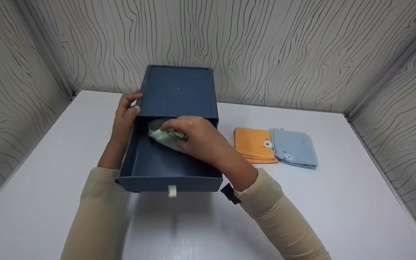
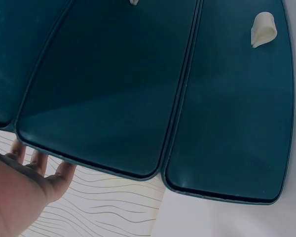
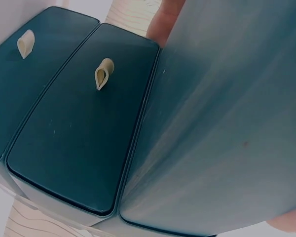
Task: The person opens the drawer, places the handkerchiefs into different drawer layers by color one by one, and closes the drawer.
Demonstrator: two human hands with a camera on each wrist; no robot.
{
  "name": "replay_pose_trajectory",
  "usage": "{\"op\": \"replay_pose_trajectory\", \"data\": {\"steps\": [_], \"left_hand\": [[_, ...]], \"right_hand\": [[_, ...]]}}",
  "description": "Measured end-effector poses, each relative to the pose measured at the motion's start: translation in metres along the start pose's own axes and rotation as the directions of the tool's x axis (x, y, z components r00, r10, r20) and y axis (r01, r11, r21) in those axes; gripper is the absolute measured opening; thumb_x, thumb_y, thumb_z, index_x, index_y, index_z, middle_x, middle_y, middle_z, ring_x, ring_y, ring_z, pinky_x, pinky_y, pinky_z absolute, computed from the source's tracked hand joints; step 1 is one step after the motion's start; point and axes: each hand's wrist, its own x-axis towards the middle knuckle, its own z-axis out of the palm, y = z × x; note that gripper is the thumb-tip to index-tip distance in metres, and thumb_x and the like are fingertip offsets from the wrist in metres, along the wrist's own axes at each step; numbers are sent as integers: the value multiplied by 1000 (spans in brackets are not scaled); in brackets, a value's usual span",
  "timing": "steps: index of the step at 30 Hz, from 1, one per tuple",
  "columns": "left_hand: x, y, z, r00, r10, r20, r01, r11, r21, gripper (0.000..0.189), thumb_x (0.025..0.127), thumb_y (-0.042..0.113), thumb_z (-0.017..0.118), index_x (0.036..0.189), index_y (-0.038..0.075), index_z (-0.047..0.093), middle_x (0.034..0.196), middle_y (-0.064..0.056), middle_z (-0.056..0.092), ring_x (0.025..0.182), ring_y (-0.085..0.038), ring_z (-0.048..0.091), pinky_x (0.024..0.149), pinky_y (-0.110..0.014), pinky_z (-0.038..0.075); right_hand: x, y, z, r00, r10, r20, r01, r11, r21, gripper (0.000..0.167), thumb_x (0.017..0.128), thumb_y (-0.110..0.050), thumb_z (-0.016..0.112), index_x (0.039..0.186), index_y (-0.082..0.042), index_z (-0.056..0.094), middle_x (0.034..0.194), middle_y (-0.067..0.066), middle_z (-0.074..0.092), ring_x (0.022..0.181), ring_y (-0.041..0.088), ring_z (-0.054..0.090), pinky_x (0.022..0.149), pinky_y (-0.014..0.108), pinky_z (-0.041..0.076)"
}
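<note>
The green cloth point(image 1: 165, 138) is inside the pulled-out top drawer point(image 1: 157, 168), near the back, and is pinched by the thumb and fingers of the right hand point(image 1: 200, 139). By guess, it is being tucked in, though it could be taken out instead. If it is tucked in, it next needs to be laid flat and let go gently. The side of the dark blue box point(image 1: 177, 92) is touched by the left hand point(image 1: 123, 117), and nothing is gripped by its loose fingers. An orange cloth point(image 1: 251, 142) and a blue cloth point(image 1: 298, 150) are laid side by side on the white table point(image 1: 338, 202). In the left wrist view, the closed middle drawer point(image 2: 108, 98) and bottom drawer point(image 2: 232, 123) are shown, which are hidden in the head view; the green cloth is not seen there.
</note>
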Motion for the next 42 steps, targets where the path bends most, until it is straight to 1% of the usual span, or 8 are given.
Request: {"op": "replay_pose_trajectory", "data": {"steps": [4,9,12,16,19,25,34,42], "left_hand": [[0,-1,-1,1000,6,4,-6,1000,-4,32,90,5,39,117,10,56,133,-6,44,109,-14,52,91,-24,43],[0,-2,-1,1000,9,21,-8,999,-52,31,90,5,39,115,12,56,130,-4,44,102,-14,56,86,-25,47],[0,-3,-1,1000,15,24,-13,998,-62,31,90,5,39,115,12,56,128,-4,44,100,-13,58,85,-25,49],[0,-3,0,999,25,25,-24,999,-36,32,89,7,40,116,11,55,129,-5,43,103,-14,57,87,-25,48],[0,-3,0,999,26,18,-26,999,-19,32,89,8,40,117,11,55,129,-5,43,103,-14,56,87,-25,47],[0,-3,0,999,30,13,-29,999,-34,33,88,7,42,117,12,56,126,-3,44,100,-13,57,86,-25,47],[1,-5,-1,999,41,15,-40,999,-16,32,88,7,42,116,13,56,124,-2,45,99,-12,57,86,-24,46],[0,-4,-2,1000,13,-10,-12,999,34,33,88,6,41,117,10,56,131,-7,44,106,-13,54,90,-24,44]], "right_hand": [[2,1,1,1000,3,22,-3,1000,-19,33,85,2,64,114,-14,68,109,0,70,98,12,63,90,28,50],[3,4,1,992,-66,106,61,997,50,36,87,-6,68,121,-16,65,113,0,69,98,10,63,88,27,50],[2,6,0,983,-104,150,78,982,171,41,87,-13,70,126,-16,62,115,1,68,99,12,65,84,27,52],[-4,6,-7,982,-105,158,41,931,363,41,89,-22,68,129,-17,60,117,2,68,101,13,66,74,26,55],[-9,4,-14,985,-100,138,36,915,402,39,92,-26,65,129,-18,60,119,1,67,105,13,65,76,30,55],[-18,-1,-19,987,-126,96,83,929,362,38,92,-26,64,129,-16,60,120,3,66,106,17,64,79,39,54],[-34,-12,-21,979,-201,14,182,910,373,37,89,-22,64,125,-13,62,116,3,67,101,18,65,76,37,53],[-48,-27,-23,950,-289,-116,311,890,335,35,83,-17,66,118,-13,66,113,-1,68,95,9,61,80,28,50]]}}
